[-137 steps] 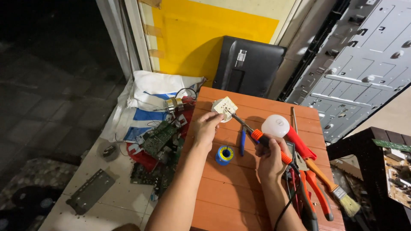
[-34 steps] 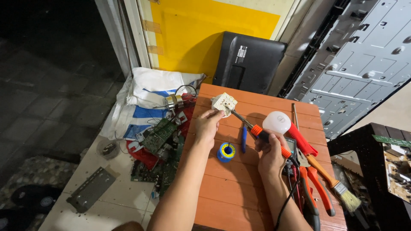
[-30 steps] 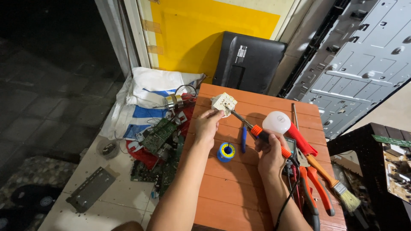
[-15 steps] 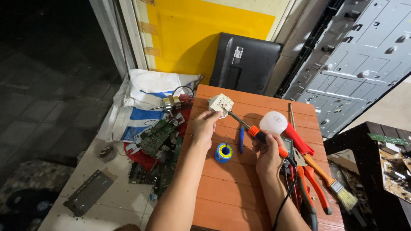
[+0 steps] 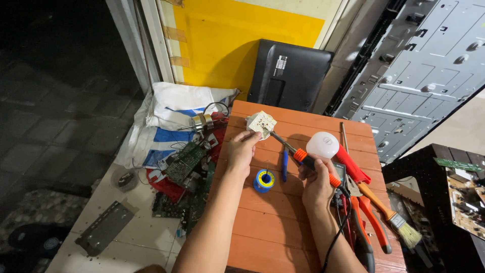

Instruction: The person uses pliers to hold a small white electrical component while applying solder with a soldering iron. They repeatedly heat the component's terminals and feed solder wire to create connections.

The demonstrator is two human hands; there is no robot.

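Two hands work over the orange slatted wooden table (image 5: 283,222) as I watch from my remote seat. My right hand (image 5: 317,183) is clenched around the orange grip of a soldering iron (image 5: 302,155), whose thin metal tip slants up and left to touch a small white square part (image 5: 262,122) dotted with dark specks. My left hand (image 5: 242,149) pinches that part from below with its fingertips, holding it near the table's far left corner. Between my wrists lies a blue spool of solder (image 5: 263,179), round with a yellow centre, and just beside it a slim blue-handled tool (image 5: 284,164). Past my right hand sits a smooth white bulb-shaped dome (image 5: 323,144), then red-handled pliers (image 5: 371,220) and a wooden-handled paintbrush (image 5: 399,225) with pale bristles. Left of the table, a white woven sack (image 5: 172,116) with blue stripes lies crumpled on the floor; a small brass-coloured motor (image 5: 202,122) rests on it, and green circuit boards (image 5: 184,162) pile against its edge. Behind the table a glossy black monitor back (image 5: 288,73) leans against the yellow wall.
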